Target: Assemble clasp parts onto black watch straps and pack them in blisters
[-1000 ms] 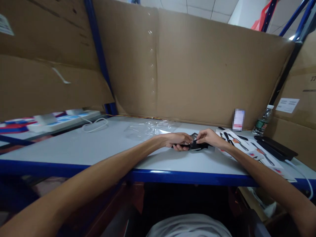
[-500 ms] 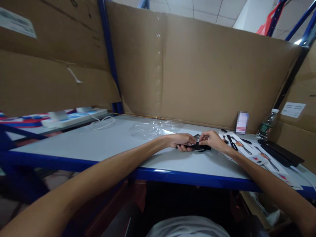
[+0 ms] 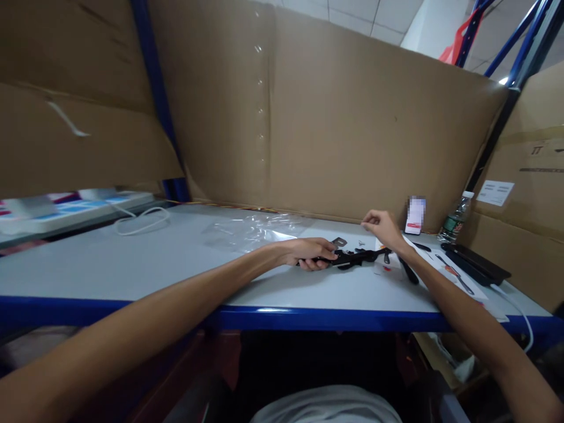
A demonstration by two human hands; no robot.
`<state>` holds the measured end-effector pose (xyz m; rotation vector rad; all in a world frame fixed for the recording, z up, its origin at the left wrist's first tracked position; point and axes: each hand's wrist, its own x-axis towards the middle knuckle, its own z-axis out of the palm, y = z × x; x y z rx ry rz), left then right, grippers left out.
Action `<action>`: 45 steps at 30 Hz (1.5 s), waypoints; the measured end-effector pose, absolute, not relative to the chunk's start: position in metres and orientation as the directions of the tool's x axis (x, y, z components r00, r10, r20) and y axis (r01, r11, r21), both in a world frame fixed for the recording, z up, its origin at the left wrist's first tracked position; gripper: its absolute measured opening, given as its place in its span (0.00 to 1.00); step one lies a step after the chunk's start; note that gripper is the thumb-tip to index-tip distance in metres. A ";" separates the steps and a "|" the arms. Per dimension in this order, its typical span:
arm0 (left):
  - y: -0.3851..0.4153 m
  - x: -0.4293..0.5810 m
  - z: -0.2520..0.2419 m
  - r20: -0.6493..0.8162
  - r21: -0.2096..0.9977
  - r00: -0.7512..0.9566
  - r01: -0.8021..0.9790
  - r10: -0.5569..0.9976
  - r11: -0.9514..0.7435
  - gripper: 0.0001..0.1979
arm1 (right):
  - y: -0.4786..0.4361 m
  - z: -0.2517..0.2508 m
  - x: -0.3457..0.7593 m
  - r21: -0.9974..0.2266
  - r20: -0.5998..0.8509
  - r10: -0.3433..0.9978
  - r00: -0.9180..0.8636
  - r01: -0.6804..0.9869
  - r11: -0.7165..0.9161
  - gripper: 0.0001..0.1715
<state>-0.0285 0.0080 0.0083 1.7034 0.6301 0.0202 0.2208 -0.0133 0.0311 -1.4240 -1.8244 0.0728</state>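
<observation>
Fingers wrapped round it, my left hand (image 3: 312,254) holds a long black tool-like part (image 3: 355,258) low over the table; its exact kind does not show. A flat dark metal plate with a hole (image 3: 339,242) sticks out just beyond that hand. My right hand (image 3: 382,228) is raised above the far right of the black part, apart from it, with thumb and fingertips pinched together. Whatever may be between those fingertips is too small to see. Small shiny bits (image 3: 361,242), perhaps screws, lie on the table between the hands.
Clear plastic wrapping (image 3: 259,229) lies behind my left hand. To the right are printed sheets (image 3: 458,276), a black knife-like piece (image 3: 409,271), a black case (image 3: 476,264), a phone (image 3: 415,216) and a bottle (image 3: 457,218). Cardboard (image 3: 326,129) walls the back.
My right hand has let go of the black part and lifted up and away from it. My left hand keeps its grip. The view has turned slightly to the right.
</observation>
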 end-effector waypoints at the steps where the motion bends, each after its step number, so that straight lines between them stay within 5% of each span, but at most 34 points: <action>1: 0.008 -0.029 0.009 -0.326 0.913 0.852 0.396 0.410 -0.099 0.20 | -0.012 0.035 0.229 -0.413 0.578 0.816 -0.014 0.858 0.307 0.04; 5: 0.009 -0.026 0.010 -0.331 0.905 0.863 0.405 0.382 -0.132 0.19 | -0.005 0.030 0.246 -0.172 0.465 0.883 -0.067 0.971 0.164 0.07; 9: 0.011 -0.023 0.008 -0.326 0.908 0.863 0.400 0.386 -0.126 0.19 | 0.004 0.006 0.242 -0.058 0.300 0.929 -0.216 0.968 0.244 0.17; 13: 0.012 -0.022 0.007 -0.324 0.907 0.862 0.400 0.390 -0.130 0.17 | 0.010 -0.007 0.239 -0.002 0.256 0.930 -0.263 0.962 0.273 0.15; 25: 0.006 -0.022 0.014 -0.318 0.903 0.870 0.399 0.377 -0.159 0.14 | 0.007 0.010 0.242 -0.090 0.334 0.916 -0.220 0.960 0.264 0.06; 30: 0.010 -0.021 0.011 -0.309 0.907 0.882 0.386 0.356 -0.167 0.15 | -0.014 0.030 0.223 -0.362 0.501 0.840 -0.209 0.831 0.422 0.04; 36: 0.012 -0.018 0.008 -0.303 0.911 0.875 0.382 0.377 -0.155 0.13 | -0.038 0.025 0.191 -0.566 0.411 0.840 -0.353 0.624 0.539 0.15; 45: 0.009 -0.017 0.010 -0.322 0.908 0.860 0.399 0.396 -0.130 0.12 | -0.050 0.021 0.181 -0.451 0.382 0.827 -0.413 0.697 0.557 0.10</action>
